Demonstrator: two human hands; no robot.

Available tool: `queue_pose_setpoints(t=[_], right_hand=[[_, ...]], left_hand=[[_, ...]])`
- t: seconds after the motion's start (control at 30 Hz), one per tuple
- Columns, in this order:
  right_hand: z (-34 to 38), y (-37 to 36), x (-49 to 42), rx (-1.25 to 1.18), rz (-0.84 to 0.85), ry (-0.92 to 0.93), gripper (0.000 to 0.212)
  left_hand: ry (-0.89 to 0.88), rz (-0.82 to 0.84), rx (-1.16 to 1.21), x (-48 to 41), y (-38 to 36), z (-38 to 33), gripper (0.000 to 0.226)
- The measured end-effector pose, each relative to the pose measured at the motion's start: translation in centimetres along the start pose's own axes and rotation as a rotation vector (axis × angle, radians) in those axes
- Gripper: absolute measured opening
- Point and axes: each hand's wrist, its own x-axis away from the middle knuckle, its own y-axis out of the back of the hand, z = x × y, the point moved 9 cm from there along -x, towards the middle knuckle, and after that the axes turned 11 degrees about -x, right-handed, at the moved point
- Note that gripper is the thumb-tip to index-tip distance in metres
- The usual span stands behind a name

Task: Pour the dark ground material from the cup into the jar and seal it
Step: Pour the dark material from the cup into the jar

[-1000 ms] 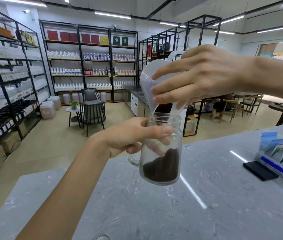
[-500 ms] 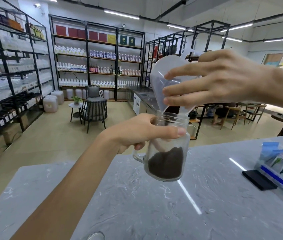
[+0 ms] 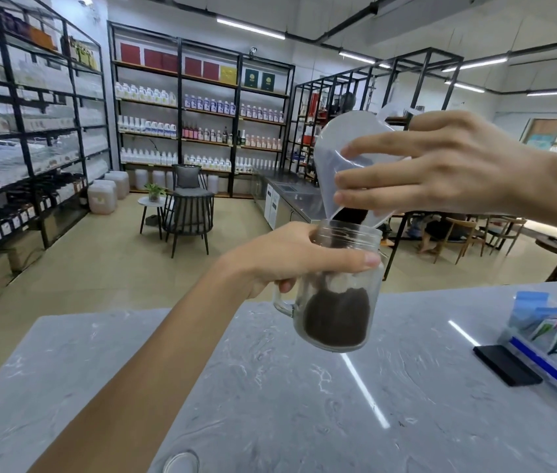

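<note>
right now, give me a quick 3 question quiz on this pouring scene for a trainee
1. True or false: the jar stands on the counter.
2. Which hand holds the cup? A) left hand B) right hand
3. Fill in: the dark ground material fills roughly the lower ____ of the jar.

Key: 1. False, it is held tilted in the air above the counter. 2. B, tipped over the jar mouth. 3. Third.
</note>
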Motion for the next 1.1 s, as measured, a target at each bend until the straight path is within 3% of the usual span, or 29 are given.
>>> queue_pose_setpoints(t=[0.3, 0.4, 0.53, 1.1], right_hand=[[0.0, 0.2, -0.2, -0.023, 0.028, -0.061, 0.037], [0.2, 0.0, -0.4, -0.015, 0.011, -0.079, 0.048], [0.5, -0.1, -0.1, -0.012, -0.008, -0.091, 0.04], [0.7, -0.3, -0.1, 0.028, -0.037, -0.062, 0.047]], left_hand=[[-0.003, -0.032, -0.009, -0.1, 0.6, 0.1, 0.048], [-0.013, -0.04, -0.002, 0.0, 0.7, 0.3, 0.047], [-0.001, -0.054, -0.013, 0.2, 0.8, 0.6, 0.049], [0.011, -0.029, -0.011, 0.0, 0.4, 1.0, 0.055]])
